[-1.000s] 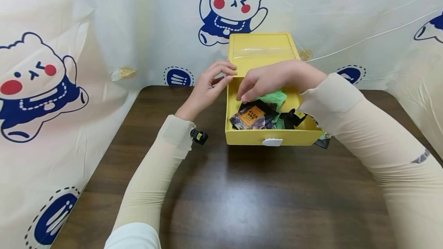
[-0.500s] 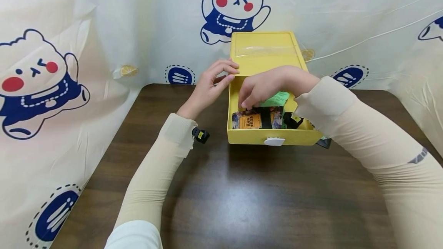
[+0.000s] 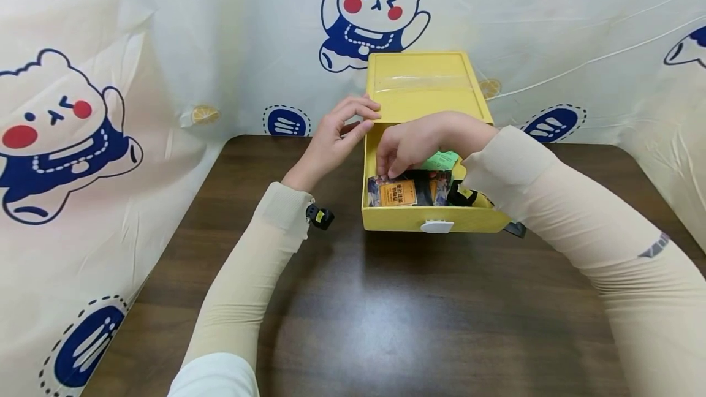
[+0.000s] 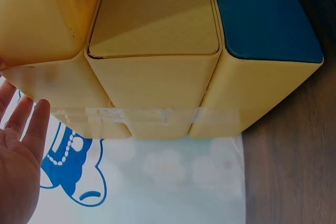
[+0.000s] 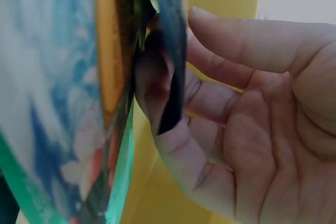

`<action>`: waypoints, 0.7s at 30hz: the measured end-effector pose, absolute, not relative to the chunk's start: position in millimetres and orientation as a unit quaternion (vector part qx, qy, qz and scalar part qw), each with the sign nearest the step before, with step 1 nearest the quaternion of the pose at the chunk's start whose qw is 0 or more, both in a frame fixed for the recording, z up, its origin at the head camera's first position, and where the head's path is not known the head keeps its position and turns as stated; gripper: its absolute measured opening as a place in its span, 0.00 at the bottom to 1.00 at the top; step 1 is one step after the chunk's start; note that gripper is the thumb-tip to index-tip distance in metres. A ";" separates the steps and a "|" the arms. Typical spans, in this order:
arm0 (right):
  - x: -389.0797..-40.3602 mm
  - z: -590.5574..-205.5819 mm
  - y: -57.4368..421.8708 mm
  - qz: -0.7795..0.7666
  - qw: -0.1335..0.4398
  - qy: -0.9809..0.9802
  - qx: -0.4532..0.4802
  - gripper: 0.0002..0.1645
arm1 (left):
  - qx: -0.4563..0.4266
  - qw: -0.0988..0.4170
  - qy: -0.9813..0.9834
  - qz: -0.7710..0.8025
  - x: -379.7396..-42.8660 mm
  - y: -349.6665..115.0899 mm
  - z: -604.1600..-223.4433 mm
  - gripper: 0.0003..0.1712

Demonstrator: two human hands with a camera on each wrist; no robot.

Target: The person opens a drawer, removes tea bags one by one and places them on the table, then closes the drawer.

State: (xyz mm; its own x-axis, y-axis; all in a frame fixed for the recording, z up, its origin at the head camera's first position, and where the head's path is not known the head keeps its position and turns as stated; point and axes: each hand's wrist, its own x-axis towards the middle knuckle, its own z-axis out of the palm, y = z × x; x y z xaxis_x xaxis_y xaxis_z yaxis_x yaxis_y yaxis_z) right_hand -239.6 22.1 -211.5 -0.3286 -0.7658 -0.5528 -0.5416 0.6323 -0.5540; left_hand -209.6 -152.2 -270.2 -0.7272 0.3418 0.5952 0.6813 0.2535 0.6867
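My right hand [image 3: 416, 143] reaches into an open yellow drawer box [image 3: 386, 219]. Its thumb and curled fingers pinch the thin dark edge of a tea sachet [image 5: 176, 51], close up in the right wrist view. A tea sachet with an orange label [image 3: 399, 193] stands on edge along the drawer's front wall. Green sachets [image 3: 441, 160] and a black wrapper [image 3: 461, 195] lie behind and beside it, partly covered by the hand. At the box's left edge my left hand [image 3: 339, 133] rests with fingers extended, touching the rim.
The yellow lid panel [image 3: 425, 75] rises behind the drawer, near the patterned curtain [image 3: 265, 35]. A white knob [image 3: 437, 226] sits on the drawer front. Some dark item [image 3: 515, 229] shows at its right. In the left wrist view, a teal panel [image 4: 268, 14] adjoins yellow sections.
The orange-labelled sachet has turned from slanting to level and upright along the front wall. My right hand has gone lower into the drawer; the left hand stays at the rim.
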 end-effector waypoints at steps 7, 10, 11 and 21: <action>-241.8 -213.9 24.4 -0.154 0.421 0.801 -0.397 0.11 | -0.326 0.164 -0.775 -0.515 -209.1 -151.3 -270.3 0.08; -243.0 -214.2 24.8 -0.158 0.420 0.800 -0.399 0.11 | -0.327 0.167 -0.774 -0.516 -209.4 -150.8 -271.4 0.07; -243.3 -214.2 24.9 -0.160 0.420 0.800 -0.398 0.11 | -0.328 0.167 -0.773 -0.516 -209.5 -150.7 -271.9 0.07; -244.6 -211.9 29.7 -0.174 0.402 0.810 -0.389 0.11 | -0.327 0.166 -0.770 -0.523 -209.4 -150.4 -271.8 0.08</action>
